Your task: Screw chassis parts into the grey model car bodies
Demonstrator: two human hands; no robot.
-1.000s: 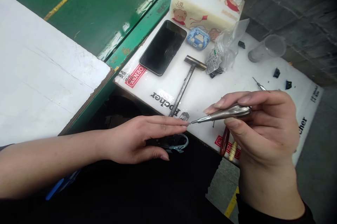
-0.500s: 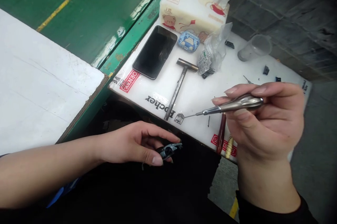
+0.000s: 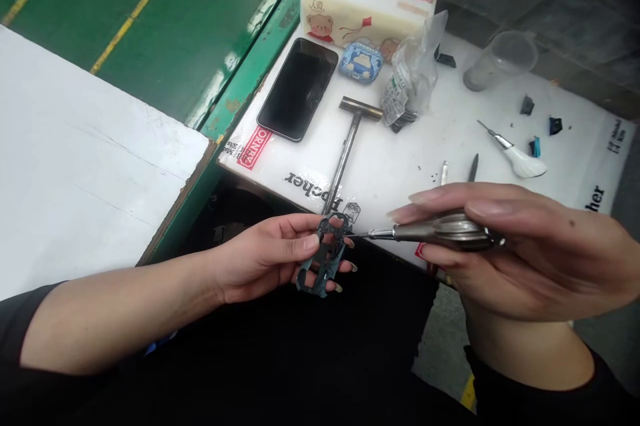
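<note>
At near edge of white surface (image 3: pixel 440 139): gripped in right hand (image 3: pixel 540 256), metal-handled tool (image 3: pixel 447 231); gripped in left hand (image 3: pixel 270 253), grey openwork frame (image 3: pixel 333 273), newly turned openings-up, with tool tip (image 3: pixel 357 235) now brought to its far right side, possibly touching, apparently for work there.

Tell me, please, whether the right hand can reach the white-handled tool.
Probably yes: the white-handled tool lies near the right hand, nothing visible between them, though that hand holds a metallic tool.

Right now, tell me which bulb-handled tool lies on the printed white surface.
The pale-handled tool, beyond the right hand; the metallic-grey tool is held in that hand instead.
</note>
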